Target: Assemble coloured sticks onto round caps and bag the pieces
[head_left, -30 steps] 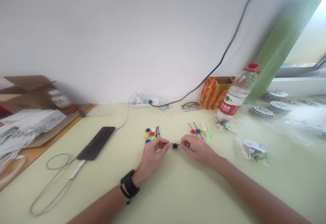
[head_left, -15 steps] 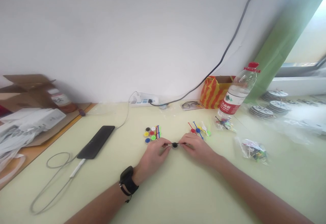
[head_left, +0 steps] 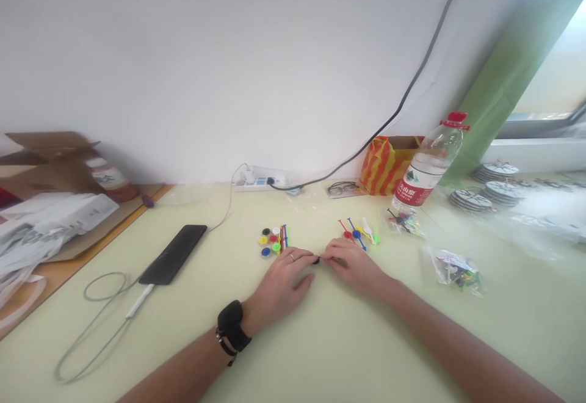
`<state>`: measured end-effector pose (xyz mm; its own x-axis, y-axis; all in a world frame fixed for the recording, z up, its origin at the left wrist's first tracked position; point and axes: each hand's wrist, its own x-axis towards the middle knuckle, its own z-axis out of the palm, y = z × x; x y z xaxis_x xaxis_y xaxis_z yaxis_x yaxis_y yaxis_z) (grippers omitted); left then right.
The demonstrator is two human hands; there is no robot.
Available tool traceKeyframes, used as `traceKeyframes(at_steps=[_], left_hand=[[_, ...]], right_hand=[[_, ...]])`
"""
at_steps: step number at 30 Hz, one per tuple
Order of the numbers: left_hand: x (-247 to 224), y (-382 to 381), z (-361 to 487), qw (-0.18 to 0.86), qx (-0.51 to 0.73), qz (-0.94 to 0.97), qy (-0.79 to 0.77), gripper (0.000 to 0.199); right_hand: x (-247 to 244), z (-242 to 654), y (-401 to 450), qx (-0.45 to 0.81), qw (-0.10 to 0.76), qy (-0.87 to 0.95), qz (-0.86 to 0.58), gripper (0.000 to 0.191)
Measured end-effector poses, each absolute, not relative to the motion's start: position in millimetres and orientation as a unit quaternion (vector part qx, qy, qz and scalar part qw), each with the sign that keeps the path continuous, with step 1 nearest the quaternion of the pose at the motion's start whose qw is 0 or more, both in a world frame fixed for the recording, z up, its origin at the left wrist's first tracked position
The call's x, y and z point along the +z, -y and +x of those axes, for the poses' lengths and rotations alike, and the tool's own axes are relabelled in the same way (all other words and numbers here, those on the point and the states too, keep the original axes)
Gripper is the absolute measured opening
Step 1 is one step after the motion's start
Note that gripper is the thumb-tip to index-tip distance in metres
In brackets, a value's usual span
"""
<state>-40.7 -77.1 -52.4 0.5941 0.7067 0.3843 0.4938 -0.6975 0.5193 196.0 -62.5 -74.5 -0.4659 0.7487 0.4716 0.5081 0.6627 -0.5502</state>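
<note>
A small black spinner (head_left: 316,261), a round disc with a thin arm, lies on the table between my hands, mostly covered by fingertips. My right hand (head_left: 350,262) pinches the arm's right end between thumb and fingers. Over the disc's left side reach the outstretched fingers of my left hand (head_left: 284,281), its thumb held apart below. Just beyond the left hand are coloured discs (head_left: 273,239) in black, white, yellow, red, green and blue, beside a bundle of thin coloured pointers (head_left: 284,236). Past my right hand lie spinners with arms fitted, including a red one (head_left: 348,235) and a blue one (head_left: 356,234).
A black phone (head_left: 174,254) on a white cable lies left. At the back are a power strip (head_left: 256,180), glasses (head_left: 342,188) and a striped bag (head_left: 384,165). A water bottle (head_left: 425,171) and plastic packets (head_left: 456,268) stand or lie right.
My left hand has let go of the arm's left end; its fingers have stretched right over the black disc and the thumb has come away. The right hand has barely moved.
</note>
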Motion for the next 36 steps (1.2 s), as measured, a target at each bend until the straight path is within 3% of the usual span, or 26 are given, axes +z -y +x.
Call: traceKeyframes(at_steps=[14, 19, 22, 24, 27, 29, 32, 36], left_hand=[[-55, 80, -37, 0.187, 0.304, 0.856, -0.373, 0.033], [-57, 76, -41, 0.212, 0.359, 0.805, -0.422, 0.040], [-55, 75, -40, 0.201, 0.388, 0.793, -0.425, 0.036], [-53, 75, -40, 0.192, 0.408, 0.787, -0.422, 0.030], [-49, 76, -40, 0.178, 0.440, 0.770, -0.426, 0.025], [-48, 76, -41, 0.171, 0.454, 0.760, -0.433, 0.024], [-48, 76, -41, 0.171, 0.457, 0.757, -0.435, 0.023], [-48, 77, -40, 0.171, 0.454, 0.765, -0.423, 0.022]], right_hand=[[-64, 198, 69, 0.222, 0.334, 0.815, -0.418, 0.016], [-66, 198, 71, 0.214, 0.349, 0.761, -0.503, 0.053], [-61, 194, 75, 0.201, 0.364, 0.718, -0.558, 0.050], [-51, 192, 82, 0.264, 0.351, 0.716, -0.543, 0.034], [-32, 191, 91, 0.491, 0.298, 0.716, -0.397, 0.064], [-23, 193, 92, 0.557, 0.340, 0.670, -0.354, 0.067], [-22, 197, 86, 0.536, 0.402, 0.629, -0.395, 0.060], [-27, 199, 76, 0.462, 0.376, 0.662, -0.455, 0.053]])
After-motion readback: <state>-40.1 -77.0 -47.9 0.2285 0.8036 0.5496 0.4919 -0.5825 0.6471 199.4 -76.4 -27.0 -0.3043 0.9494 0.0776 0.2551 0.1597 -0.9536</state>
